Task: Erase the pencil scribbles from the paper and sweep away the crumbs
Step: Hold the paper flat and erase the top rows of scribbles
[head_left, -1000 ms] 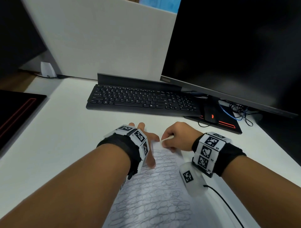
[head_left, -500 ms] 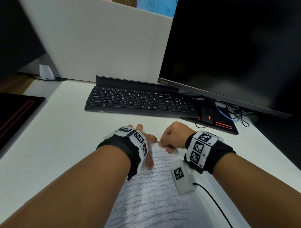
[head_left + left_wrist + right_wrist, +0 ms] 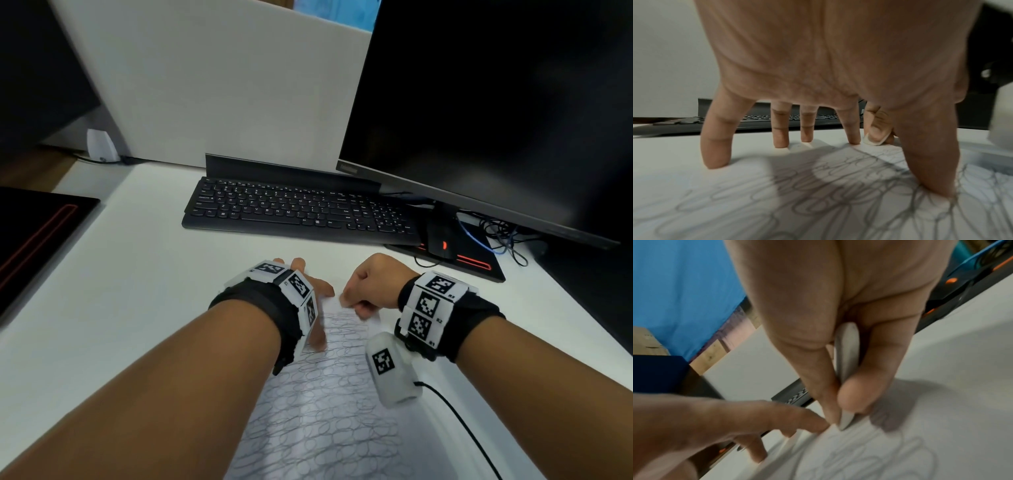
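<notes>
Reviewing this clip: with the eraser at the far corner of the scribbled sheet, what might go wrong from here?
1. The right hand pinches the eraser right at the paper's far edge; a stroke past the edge may crumple or tear it.
2. The left hand pins the sheet with fingertips only, some apparently on the desk beyond the edge, so it may slip.
3. Dense scribbles could smear.

place: we take this for an office desk bay | worktop: we see a plain white worktop [image 3: 102, 291] | kit: a black full-size keyboard [image 3: 291, 212], a large dark flat monitor [image 3: 496, 102], a black mouse with a red light [image 3: 440, 241] on a black red-trimmed mouse mat [image 3: 479, 267] | surround: a grey partition panel [image 3: 222, 85], tangled black and blue cables [image 3: 496, 236]
</notes>
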`<state>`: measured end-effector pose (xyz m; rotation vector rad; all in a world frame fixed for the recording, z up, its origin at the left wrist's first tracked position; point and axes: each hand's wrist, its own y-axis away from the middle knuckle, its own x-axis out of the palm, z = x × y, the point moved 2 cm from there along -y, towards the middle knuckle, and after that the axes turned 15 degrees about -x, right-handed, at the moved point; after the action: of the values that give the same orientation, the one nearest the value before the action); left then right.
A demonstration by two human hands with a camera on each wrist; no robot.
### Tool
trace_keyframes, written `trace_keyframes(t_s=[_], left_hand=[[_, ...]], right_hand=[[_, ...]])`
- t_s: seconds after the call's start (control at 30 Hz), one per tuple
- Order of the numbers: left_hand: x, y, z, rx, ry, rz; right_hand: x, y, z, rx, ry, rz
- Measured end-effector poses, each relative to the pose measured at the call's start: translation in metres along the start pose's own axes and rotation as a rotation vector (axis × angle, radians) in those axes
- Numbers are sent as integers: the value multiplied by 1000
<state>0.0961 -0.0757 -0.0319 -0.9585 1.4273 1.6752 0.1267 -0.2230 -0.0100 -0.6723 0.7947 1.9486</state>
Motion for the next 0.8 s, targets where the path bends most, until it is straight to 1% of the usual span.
trace_keyframes(t_s=[0.07,0.17,0.3,0.4,0.53,0.6,0.7,0.8], left_hand=[[2,-1,-1,-1,-23,-16],[1,-3,-1,2,-1,-10],[4,-5,-1,-10,-54,-40],[3,-5,0,-18,-44,-26],[1,-2,-2,-29,-75,-23],[-1,0,-3,-24,-94,-18],[-3,0,-8,8,-29,-23],[-3,6,-17,10,22,-12]], right_hand=[[-1,0,-1,7,4,-3],[3,4,-2,8,4,57],[-3,5,-5,-8,42,-45],[2,8,-3,-22,45,-11],[-6,7,-10,-6,69,-103],[-7,8,-11,-11,76,-121],[-5,10,-10,-22,111,-120],[-6,11,-8,-29,132,-132]])
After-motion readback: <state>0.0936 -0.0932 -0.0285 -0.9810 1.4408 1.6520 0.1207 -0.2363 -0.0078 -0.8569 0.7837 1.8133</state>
